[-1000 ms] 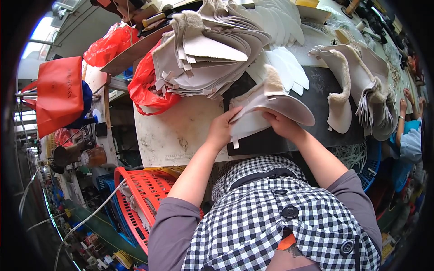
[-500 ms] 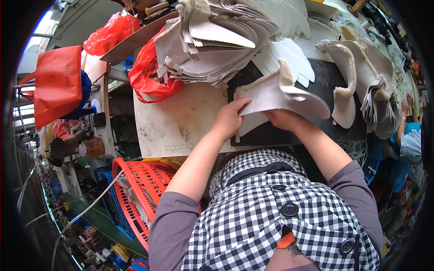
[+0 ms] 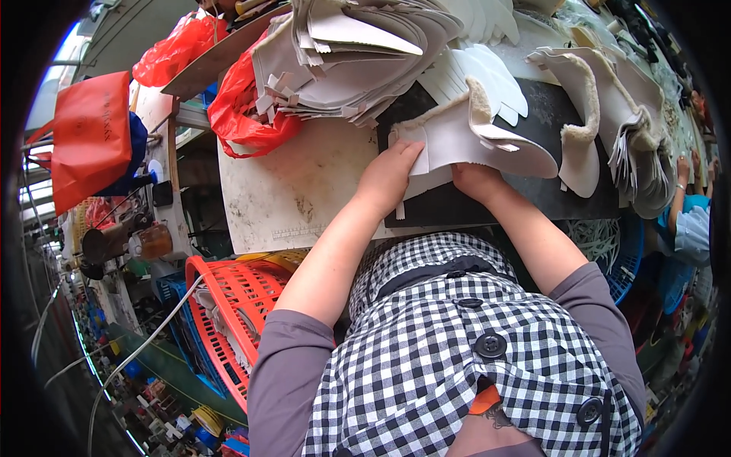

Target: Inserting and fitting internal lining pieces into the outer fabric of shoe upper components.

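A pale grey boot upper piece [image 3: 457, 147] with cream fleece along its far edge is held above the black board [image 3: 586, 145]. My left hand [image 3: 390, 177] is closed on its left end, thumb lying on the top face. From below, my right hand [image 3: 477, 181] grips the near edge; its fingers are hidden under the piece. Part of another white piece [image 3: 428, 183] shows beneath, between my hands. Farther off lies a thick stack of similar grey pieces [image 3: 350, 84]. White curved sheets [image 3: 487, 80] are fanned out just beyond the held piece.
More fleece-edged pieces [image 3: 582, 145] stand on the board's right side. At the left are a red plastic bag [image 3: 240, 114] and a hanging red tote [image 3: 91, 137]. A red basket [image 3: 247, 289] sits below the table's left edge. Another person's arm [image 3: 680, 190] shows far right.
The piece has stayed between both hands. My left thumb has moved farther over its left end, and my right hand has slid slightly right beneath it. The whole view has shifted a little.
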### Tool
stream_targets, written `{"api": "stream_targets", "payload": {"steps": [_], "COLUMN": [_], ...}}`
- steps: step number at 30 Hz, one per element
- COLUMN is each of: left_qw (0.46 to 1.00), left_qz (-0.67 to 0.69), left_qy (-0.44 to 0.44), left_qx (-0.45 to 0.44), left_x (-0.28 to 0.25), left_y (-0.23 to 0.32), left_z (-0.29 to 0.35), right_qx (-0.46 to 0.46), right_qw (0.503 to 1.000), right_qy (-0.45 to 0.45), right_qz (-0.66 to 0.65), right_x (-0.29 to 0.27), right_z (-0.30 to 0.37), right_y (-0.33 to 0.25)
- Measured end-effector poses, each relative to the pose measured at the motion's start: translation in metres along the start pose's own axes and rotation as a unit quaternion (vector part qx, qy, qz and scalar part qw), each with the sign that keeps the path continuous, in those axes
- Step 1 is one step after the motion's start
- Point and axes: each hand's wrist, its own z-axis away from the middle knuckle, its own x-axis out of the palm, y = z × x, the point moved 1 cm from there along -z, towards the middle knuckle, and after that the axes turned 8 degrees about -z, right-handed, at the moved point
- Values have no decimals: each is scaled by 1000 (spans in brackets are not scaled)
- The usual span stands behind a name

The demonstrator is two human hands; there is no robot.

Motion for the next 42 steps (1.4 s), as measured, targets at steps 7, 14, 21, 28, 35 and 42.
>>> {"api": "stream_targets", "payload": {"steps": [7,14,21,28,35,42], "left_qw": [990,994,989,988,990,993], "left_qz": [-123,-6,-13,-29,-27,1], "left_qy": [7,88,148,151,136,121], "left_qx": [62,-60,-26,-11,1,-3], "left_x": [2,32,49,53,51,41], "left_y": [0,2,-4,-8,-10,-21], "left_z": [3,44,50,53,53,61], "right_qx": [-57,-16,1,74,35,27], "right_qw": [995,1000,963,863,922,949], "right_qy": [75,24,3,18,-5,-18], "right_qz": [-34,3,-268,-500,-385,-312], "right_x": [5,11,14,8,9,-2], "right_z": [2,0,-5,6,1,0], "right_y": [4,16,37,21,29,24]}}
